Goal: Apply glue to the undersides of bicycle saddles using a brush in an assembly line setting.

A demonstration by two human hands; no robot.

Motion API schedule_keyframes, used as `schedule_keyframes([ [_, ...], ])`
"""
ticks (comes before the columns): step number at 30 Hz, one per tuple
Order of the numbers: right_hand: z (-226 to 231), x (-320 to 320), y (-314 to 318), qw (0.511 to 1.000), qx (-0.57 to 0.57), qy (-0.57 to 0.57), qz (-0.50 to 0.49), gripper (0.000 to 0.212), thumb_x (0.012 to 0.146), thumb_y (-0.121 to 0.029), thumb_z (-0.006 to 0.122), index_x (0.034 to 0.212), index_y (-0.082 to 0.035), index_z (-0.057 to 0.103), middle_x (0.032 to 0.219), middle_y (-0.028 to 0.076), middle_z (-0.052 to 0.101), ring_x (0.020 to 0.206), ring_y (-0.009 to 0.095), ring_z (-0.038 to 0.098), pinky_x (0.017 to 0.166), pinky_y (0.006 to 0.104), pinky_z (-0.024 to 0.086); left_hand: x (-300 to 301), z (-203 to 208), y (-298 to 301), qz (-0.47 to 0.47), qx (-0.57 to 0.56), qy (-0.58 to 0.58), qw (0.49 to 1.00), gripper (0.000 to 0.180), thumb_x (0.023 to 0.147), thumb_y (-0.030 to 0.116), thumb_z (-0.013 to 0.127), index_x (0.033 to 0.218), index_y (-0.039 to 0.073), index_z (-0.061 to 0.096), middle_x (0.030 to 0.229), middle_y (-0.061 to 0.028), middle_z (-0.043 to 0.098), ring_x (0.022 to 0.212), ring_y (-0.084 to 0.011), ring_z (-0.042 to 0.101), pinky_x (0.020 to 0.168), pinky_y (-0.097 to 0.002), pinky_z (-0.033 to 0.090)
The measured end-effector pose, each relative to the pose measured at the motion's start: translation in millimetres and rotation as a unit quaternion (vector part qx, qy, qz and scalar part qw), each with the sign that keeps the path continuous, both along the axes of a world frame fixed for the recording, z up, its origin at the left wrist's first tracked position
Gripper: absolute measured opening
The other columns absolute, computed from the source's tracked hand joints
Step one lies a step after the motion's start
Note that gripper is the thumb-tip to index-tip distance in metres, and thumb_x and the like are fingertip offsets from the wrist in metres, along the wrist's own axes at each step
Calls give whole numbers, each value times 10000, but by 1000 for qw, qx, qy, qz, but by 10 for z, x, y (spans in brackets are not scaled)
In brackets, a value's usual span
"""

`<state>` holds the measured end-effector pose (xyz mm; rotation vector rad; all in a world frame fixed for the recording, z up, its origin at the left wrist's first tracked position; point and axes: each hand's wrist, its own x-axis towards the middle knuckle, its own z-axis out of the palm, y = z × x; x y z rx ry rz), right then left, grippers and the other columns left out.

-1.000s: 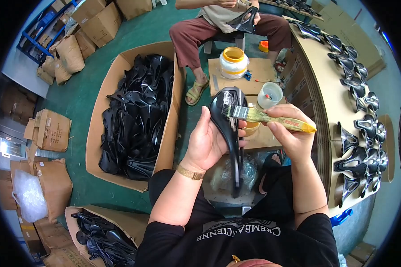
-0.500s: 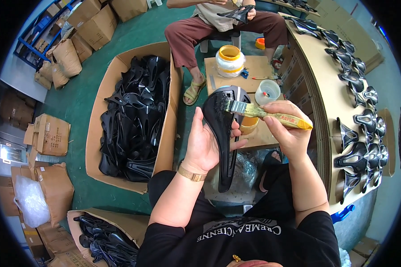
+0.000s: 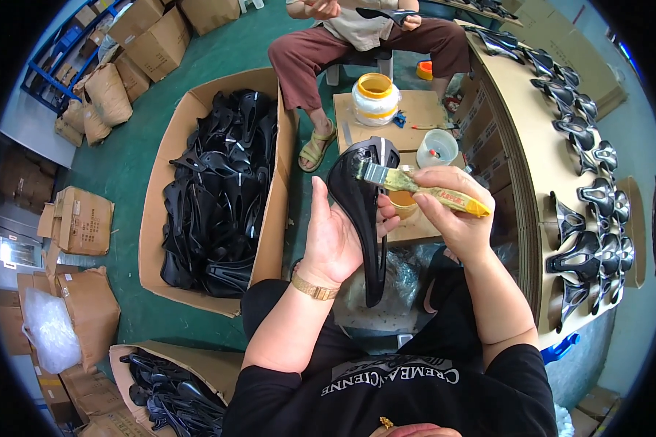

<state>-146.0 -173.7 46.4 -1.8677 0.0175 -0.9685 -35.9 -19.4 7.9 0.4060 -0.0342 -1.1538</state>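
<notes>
Black shell (image 3: 351,191) sits held in cupped left hand (image 3: 333,244); right hand (image 3: 459,222) pinches paintbrush (image 3: 397,180).

The saddle-shaped piece (image 3: 354,198) is black; the brush (image 3: 399,180), yellowish green, yellow-ended; the jar (image 3: 375,105), white, yellow-banded; the floor (image 3: 135,178), green.

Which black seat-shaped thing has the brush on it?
The black piece in your left hand: the brush meets its wide end. The others lie in boxes, on the table or in the co-worker's hand.
</notes>
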Motion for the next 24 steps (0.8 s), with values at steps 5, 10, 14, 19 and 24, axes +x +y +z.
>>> schedule_keyframes([
  [5,-18,9,8,998,-23,8,53,208,770,23,698,974,8,666,981,134,674,927,221,637,848,332,493,49,-32,27,-11,-17,18,1000,727,925,664,280,1132,32,574,959,-130,649,885,-233,624,891,-412,487],
  [10,-35,-27,23,999,26,34,-27,197,777,24,691,973,17,665,990,133,674,945,220,635,867,336,487,11,21,-1,-1,-2,0,1000,718,949,626,260,1209,18,540,1071,-153,632,973,-244,610,909,-420,473],
  [14,-53,13,35,999,25,14,-27,213,755,13,715,964,16,674,964,131,686,903,216,658,819,314,505,-9,22,7,-25,-12,-27,999,708,965,591,256,1321,9,446,1207,-185,578,1094,-275,575,966,-450,442],
  [19,-25,10,-7,1000,-21,-5,4,210,758,2,717,964,15,673,952,127,688,873,212,662,791,307,510,-45,100,16,-37,-16,-11,999,693,973,567,261,1357,5,393,1241,-207,551,1153,-311,547,1006,-477,416],
  [24,10,-2,-4,999,-47,3,7,221,745,6,729,959,14,674,939,126,684,864,201,662,785,301,514,-56,71,19,-53,-32,-24,998,698,974,560,261,1365,-6,377,1255,-215,538,1169,-320,535,1009,-488,411],
])
